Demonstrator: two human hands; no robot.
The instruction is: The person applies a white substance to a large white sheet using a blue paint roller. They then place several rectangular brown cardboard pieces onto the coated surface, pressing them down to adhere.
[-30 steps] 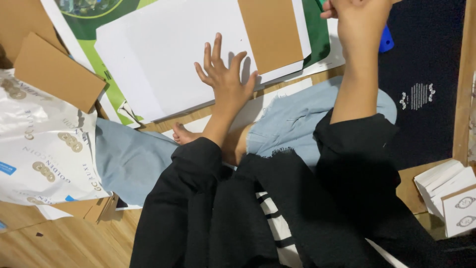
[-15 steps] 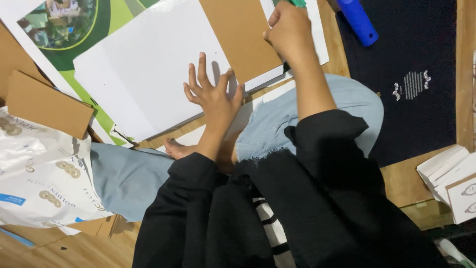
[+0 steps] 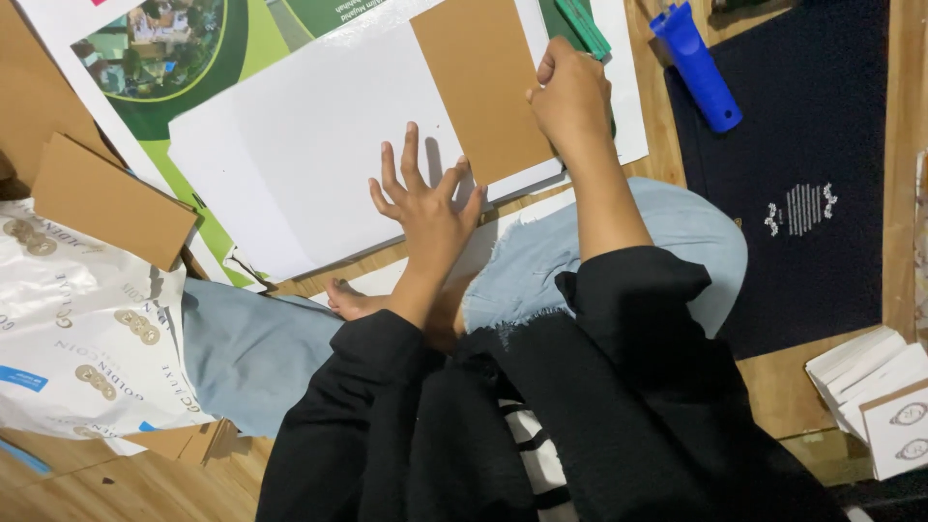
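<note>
Left hand [image 3: 422,198] is down flat, fingers spread wide, palm pressing on the big white sheet [image 3: 309,164] and gripping nothing. Just off its fingertips, touching distance to the right, lies the brown cardboard rectangle [image 3: 480,87], resting on top of that same white sheet. Over there is the right hand [image 3: 570,97], curled into a loose fist at the cardboard's right edge, knuckles up; it sits right against the card's lower right corner, but whether it is pinching the card or something tucked under the palm, I cannot tell from this angle. Just above the right hand, a green tool [image 3: 580,24] pokes out from beyond the knuckles, and further right of it a blue handled tool [image 3: 698,66] lies on the dark mat [image 3: 812,145]. Up and left of the left hand, a green printed poster [image 3: 164,68] slides under the white sheet. Well off to the left, another brown card piece [image 3: 111,201] lies tilted, with a crinkled white plastic bag [image 3: 82,329] below it. Far down to the right of both hands, small white boxes [image 3: 875,391] sit stacked on the wooden floor [image 3: 97,488].
</note>
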